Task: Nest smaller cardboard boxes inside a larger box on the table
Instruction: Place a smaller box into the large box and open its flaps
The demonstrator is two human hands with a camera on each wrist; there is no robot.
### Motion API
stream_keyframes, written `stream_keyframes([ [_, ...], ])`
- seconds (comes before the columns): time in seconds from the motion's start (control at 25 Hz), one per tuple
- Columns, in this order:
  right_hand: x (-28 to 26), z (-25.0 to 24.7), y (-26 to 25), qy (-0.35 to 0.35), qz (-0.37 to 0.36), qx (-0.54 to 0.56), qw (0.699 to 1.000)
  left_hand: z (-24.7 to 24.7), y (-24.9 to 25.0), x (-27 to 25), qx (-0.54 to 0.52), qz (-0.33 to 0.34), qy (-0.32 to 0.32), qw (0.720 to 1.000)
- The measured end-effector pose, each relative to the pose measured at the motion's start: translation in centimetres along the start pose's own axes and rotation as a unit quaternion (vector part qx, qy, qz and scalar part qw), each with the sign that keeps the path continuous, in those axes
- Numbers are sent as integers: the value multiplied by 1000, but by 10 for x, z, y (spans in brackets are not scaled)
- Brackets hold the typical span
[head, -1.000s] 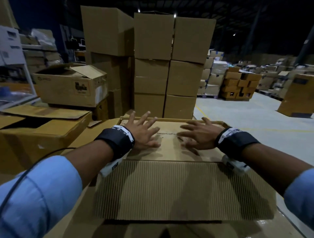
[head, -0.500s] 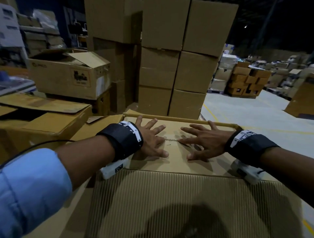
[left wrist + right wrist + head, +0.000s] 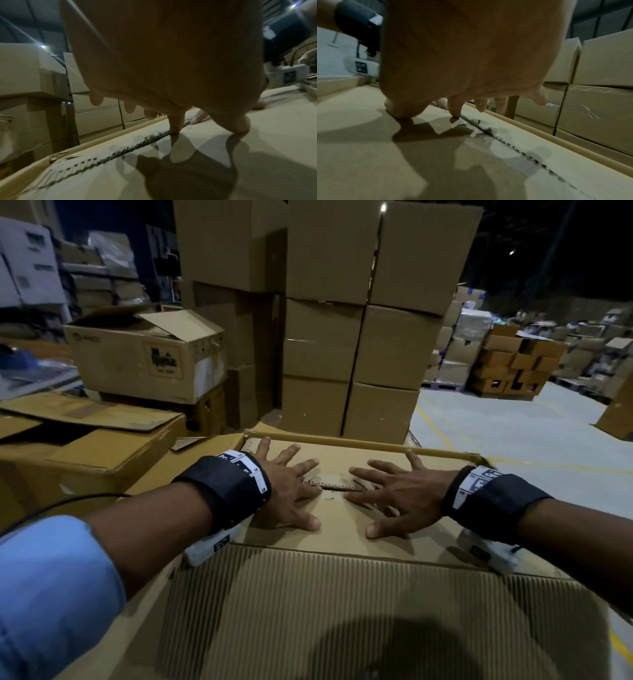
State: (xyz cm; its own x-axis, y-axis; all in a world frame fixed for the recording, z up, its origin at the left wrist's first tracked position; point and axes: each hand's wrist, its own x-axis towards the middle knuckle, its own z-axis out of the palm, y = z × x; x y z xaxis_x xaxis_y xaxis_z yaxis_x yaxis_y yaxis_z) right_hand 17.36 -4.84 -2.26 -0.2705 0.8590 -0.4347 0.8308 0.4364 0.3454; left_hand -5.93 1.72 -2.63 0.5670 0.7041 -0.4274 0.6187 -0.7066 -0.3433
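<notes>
A smaller cardboard box [image 3: 342,529] lies inside the larger open box, whose far rim [image 3: 359,444] and ribbed near flap [image 3: 342,611] frame it. Its closed top shows a jagged centre seam [image 3: 334,487]. My left hand [image 3: 291,491] and right hand [image 3: 394,494] lie on that top with fingers spread, fingertips meeting near the seam. In the left wrist view the left hand [image 3: 180,121] touches the seam [image 3: 120,152] with forefinger and thumb down. The right wrist view shows the right hand [image 3: 453,106] pressing beside the seam [image 3: 505,139].
A tall stack of sealed cartons [image 3: 349,337] stands just beyond the far rim. Left of me are an open printed carton [image 3: 144,357] and flattened boxes [image 3: 85,440]. Grey warehouse floor [image 3: 513,440] with yellow lines opens to the right, with more pallets of boxes [image 3: 513,364] behind.
Both hands have stayed spread on the inner box top while it sank slightly deeper; my head has moved closer and tilted down, so the stack looms larger.
</notes>
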Motion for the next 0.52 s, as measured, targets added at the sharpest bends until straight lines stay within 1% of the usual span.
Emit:
stream_keyframes([
  [0.08, 2, 0, -2, -2, 11, -14, 1000, 1, 0, 0, -1, -6, -5, 1000],
  [0.2, 6, 2, -2, 4, 46, -39, 998, 2, 3, -1, 2, -15, -7, 1000],
  [0.36, 1, 1, -5, 68, 74, -104, 990, 6, -1, 0, -1, -22, 32, 999],
  [0.52, -4, 1, 0, 143, 110, -128, 975, 8, -9, -1, -6, -37, 90, 995],
])
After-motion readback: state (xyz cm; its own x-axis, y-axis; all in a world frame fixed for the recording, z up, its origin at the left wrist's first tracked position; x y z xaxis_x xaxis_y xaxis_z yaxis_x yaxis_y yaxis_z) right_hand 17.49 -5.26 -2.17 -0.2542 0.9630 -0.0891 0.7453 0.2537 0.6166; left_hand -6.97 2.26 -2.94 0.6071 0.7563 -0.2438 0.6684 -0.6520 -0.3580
